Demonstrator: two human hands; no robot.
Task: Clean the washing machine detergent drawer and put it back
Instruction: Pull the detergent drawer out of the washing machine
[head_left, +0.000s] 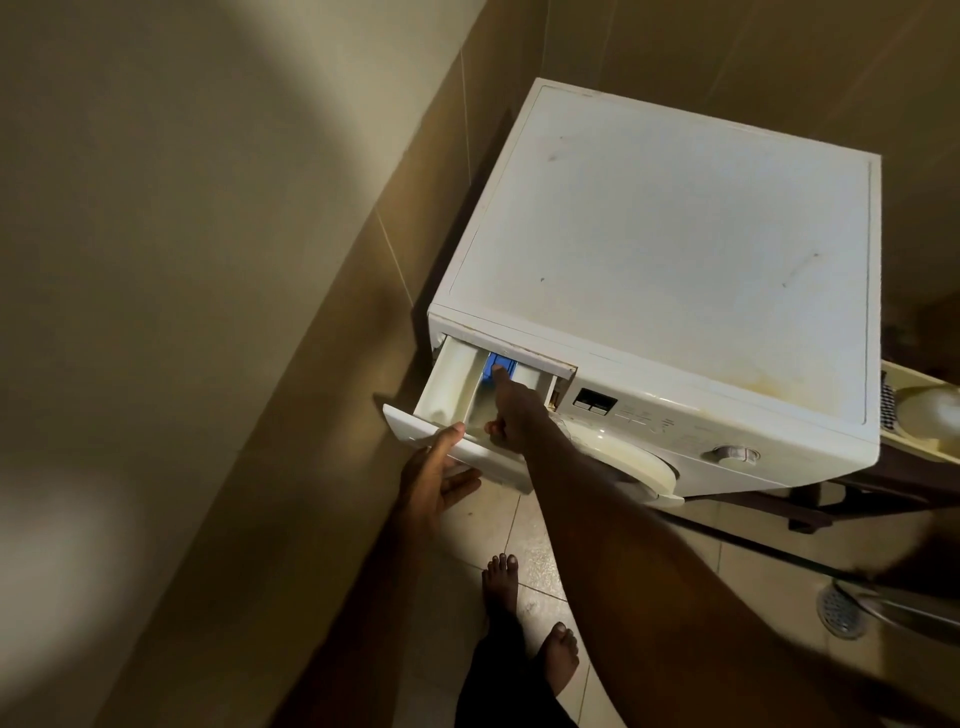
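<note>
The detergent drawer (457, 395) front was gripped by the left hand (434, 475); beyond it, the blue insert (496, 368) was apparently pressed by the right hand (511, 410), forefinger extended.

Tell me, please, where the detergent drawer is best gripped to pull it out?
Probably by its front panel, from the front: the drawer sticks out there, and the left hand already holds that panel from below. The right hand's forefinger presses the blue tab.

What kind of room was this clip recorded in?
Probably a home bathroom or laundry corner: a white front-loading washing machine stands against tiled walls, and a round floor drain is set in the tiled floor.
</note>
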